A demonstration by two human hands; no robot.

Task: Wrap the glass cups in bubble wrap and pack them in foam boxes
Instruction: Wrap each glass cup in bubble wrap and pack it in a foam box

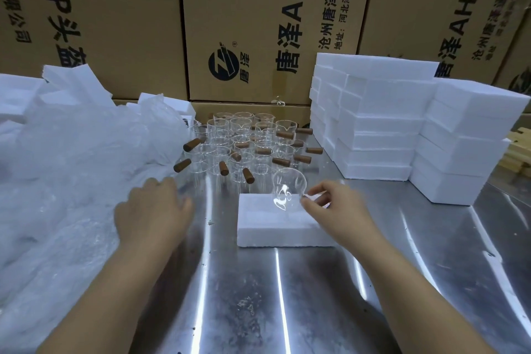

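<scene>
Head view: right hand (339, 210) pinches glass cup (288, 185) above foam box (258, 228), left hand (152, 210) loose at bubble wrap (71, 167) edge

From my end this reads as a warehouse packing station: a wall of big brown corrugated cardboard cartons (244, 23) printed with black Chinese lettering stands right behind a shiny stainless-steel worktable (287, 296). On that table I see bulk stock rather than household amounts: tall stacks of white foam boxes (379, 129), a heap of clear bubble wrap (71, 175), and a crowd of identical clear glass cups with brown wooden handles (244, 141).
</scene>
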